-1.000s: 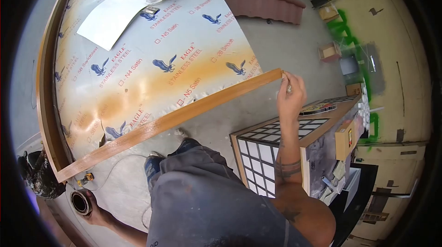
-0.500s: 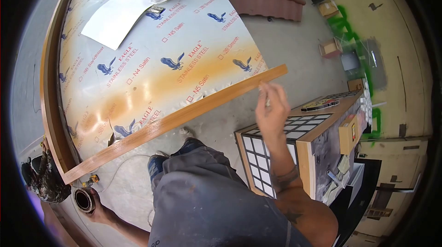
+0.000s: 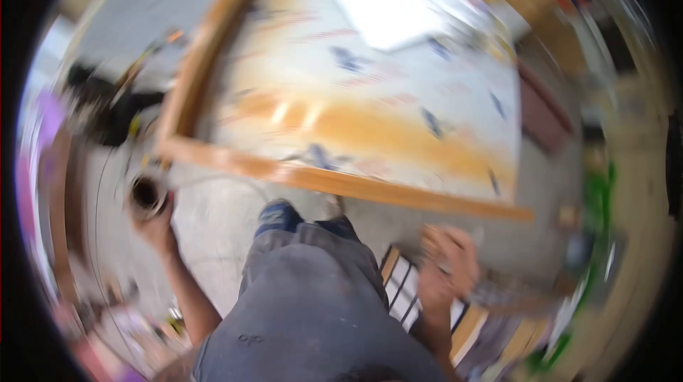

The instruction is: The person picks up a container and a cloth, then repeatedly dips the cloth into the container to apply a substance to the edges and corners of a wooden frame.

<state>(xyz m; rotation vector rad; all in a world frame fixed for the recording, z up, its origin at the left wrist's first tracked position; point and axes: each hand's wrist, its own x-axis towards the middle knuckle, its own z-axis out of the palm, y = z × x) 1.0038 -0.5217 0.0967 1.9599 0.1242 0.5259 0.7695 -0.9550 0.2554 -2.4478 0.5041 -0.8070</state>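
The left hand point(image 3: 153, 224) is gripping a dark tape roll point(image 3: 147, 195), held low beside the near-left corner of the film-covered steel sheet point(image 3: 384, 97). A wooden strip point(image 3: 356, 184) is lying along the sheet's near edge, seemingly placed end to end; whether it is fixed is unclear. The right hand point(image 3: 445, 268) is hovering over a gridded panel point(image 3: 402, 289), too blurred to tell its grip.
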